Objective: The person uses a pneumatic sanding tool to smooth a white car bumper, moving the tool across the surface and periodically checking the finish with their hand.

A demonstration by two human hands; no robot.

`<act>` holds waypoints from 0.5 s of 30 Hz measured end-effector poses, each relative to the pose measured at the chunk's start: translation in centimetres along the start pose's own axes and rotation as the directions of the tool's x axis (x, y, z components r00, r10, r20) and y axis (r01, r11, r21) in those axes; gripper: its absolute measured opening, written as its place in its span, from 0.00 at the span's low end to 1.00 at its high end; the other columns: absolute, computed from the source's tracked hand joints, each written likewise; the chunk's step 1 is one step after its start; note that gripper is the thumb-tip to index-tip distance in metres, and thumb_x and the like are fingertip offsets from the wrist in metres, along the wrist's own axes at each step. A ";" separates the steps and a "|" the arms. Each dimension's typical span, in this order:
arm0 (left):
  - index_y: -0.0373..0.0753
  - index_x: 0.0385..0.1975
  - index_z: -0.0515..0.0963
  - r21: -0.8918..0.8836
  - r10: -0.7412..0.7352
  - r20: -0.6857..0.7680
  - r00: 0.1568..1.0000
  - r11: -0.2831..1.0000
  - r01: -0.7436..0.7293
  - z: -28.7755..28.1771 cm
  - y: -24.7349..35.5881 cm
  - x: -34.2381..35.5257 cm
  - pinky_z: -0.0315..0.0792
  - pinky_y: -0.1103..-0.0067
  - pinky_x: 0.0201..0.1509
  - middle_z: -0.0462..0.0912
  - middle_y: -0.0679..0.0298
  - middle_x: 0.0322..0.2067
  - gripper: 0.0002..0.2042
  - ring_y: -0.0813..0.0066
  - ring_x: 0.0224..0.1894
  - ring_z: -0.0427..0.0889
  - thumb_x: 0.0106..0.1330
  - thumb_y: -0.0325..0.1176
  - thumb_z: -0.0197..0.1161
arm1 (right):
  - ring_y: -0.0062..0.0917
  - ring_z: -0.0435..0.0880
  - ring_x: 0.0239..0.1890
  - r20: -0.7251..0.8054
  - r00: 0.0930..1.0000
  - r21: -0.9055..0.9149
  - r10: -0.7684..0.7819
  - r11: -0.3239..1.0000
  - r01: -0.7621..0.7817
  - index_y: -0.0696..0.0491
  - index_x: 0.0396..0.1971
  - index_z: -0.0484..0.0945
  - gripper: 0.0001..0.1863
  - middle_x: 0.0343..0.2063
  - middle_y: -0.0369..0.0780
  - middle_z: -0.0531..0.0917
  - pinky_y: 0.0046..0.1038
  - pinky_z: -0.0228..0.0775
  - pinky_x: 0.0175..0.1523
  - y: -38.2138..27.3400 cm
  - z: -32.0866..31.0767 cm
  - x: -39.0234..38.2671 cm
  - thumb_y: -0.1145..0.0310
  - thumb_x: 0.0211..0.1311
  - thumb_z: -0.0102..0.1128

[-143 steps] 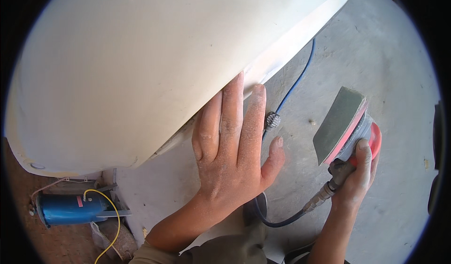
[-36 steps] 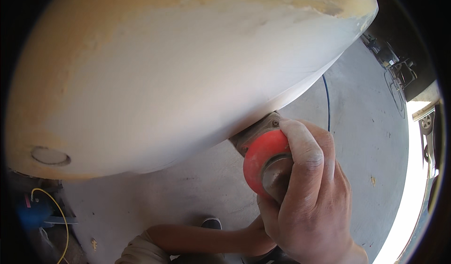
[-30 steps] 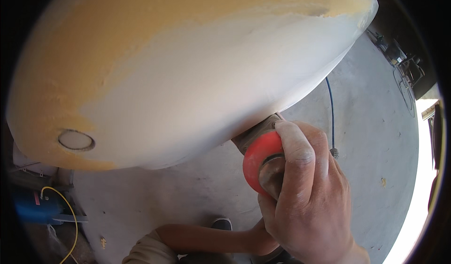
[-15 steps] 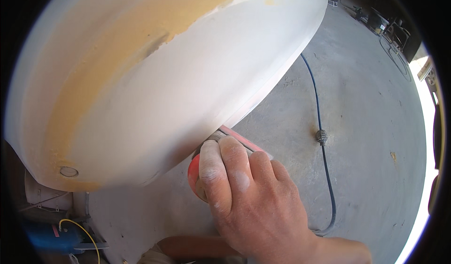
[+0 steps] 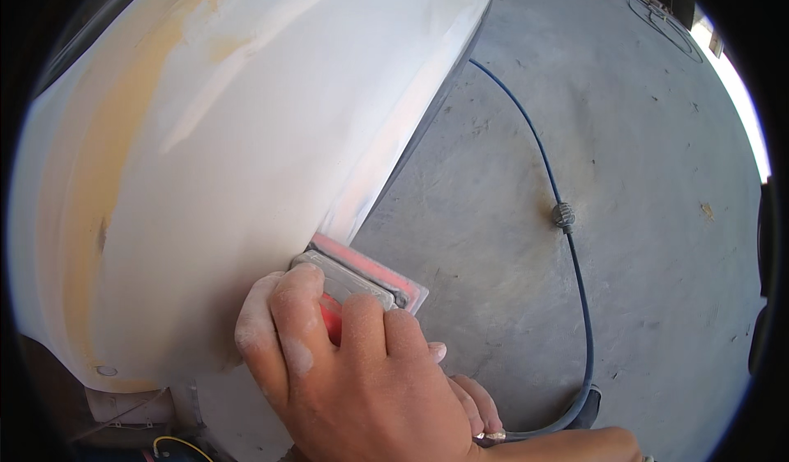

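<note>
My right hand (image 5: 362,380), dusty with white powder, grips a sander (image 5: 349,281) from above, its fingers curled over the grey and red body. The sander's flat rectangular pad, pink-red along its side, meets the lower right edge of a white curved car body panel (image 5: 246,182). Tan-yellow filler (image 5: 123,133) runs in a band over the panel's left part. Beneath my right wrist, the fingers of my left hand (image 5: 477,404) show, closed at the near end of a blue hose (image 5: 582,297). The rest of that hand is hidden.
A ribbed dark coupling (image 5: 563,215) joins the hose on the grey concrete floor (image 5: 666,240). Near the hose's bend lies a dark object (image 5: 586,408). Coiled cable (image 5: 662,26) and equipment stand at the far right. A yellow hose (image 5: 181,443) shows at lower left.
The view has shifted along the panel. My right hand and the sander now appear farther left and lower, with more of the pad showing. My left fingers have come into sight.
</note>
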State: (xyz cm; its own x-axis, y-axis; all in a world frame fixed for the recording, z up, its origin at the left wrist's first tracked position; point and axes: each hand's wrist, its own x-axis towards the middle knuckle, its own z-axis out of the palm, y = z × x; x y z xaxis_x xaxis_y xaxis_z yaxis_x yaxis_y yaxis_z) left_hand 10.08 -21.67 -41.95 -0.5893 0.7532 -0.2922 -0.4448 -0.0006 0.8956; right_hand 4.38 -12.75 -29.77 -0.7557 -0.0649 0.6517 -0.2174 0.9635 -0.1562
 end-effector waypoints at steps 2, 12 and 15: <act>0.31 0.64 0.70 0.007 -0.009 -0.012 1.000 1.000 0.009 -0.4 0.3 -0.1 0.60 0.76 0.46 0.77 0.62 0.48 0.24 0.77 0.43 0.68 0.78 0.43 0.51 | 0.26 0.75 0.30 -0.012 1.000 0.000 0.001 1.000 -0.001 0.53 0.52 0.73 0.16 0.44 0.43 0.78 0.28 0.64 0.35 0.3 0.1 0.4 0.67 0.65 0.55; 0.32 0.65 0.70 0.014 0.027 -0.027 0.999 1.000 -0.027 -0.3 0.7 -0.6 0.60 0.75 0.48 0.76 0.62 0.49 0.24 0.76 0.45 0.68 0.78 0.42 0.51 | 0.26 0.78 0.31 0.252 0.951 0.174 -0.176 0.975 0.135 0.51 0.47 0.76 0.12 0.40 0.41 0.78 0.28 0.65 0.32 2.3 -4.4 1.3 0.66 0.66 0.54; 0.32 0.65 0.70 0.023 0.041 -0.012 0.999 0.999 -0.041 0.5 0.3 -0.8 0.60 0.75 0.49 0.76 0.62 0.50 0.24 0.76 0.46 0.68 0.77 0.42 0.52 | 0.26 0.79 0.32 0.232 0.947 0.227 -0.223 0.959 0.170 0.51 0.47 0.76 0.12 0.40 0.40 0.79 0.28 0.66 0.32 1.6 -4.0 0.2 0.65 0.66 0.54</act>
State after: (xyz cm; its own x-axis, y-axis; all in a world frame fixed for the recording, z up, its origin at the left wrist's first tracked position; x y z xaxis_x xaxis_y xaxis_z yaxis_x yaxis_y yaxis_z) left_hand 10.78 -22.00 -41.31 -0.6153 0.7445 -0.2590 -0.4044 -0.0160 0.9145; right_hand 6.34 -10.15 -26.97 -0.8102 -0.3364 0.4801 -0.4775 0.8537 -0.2076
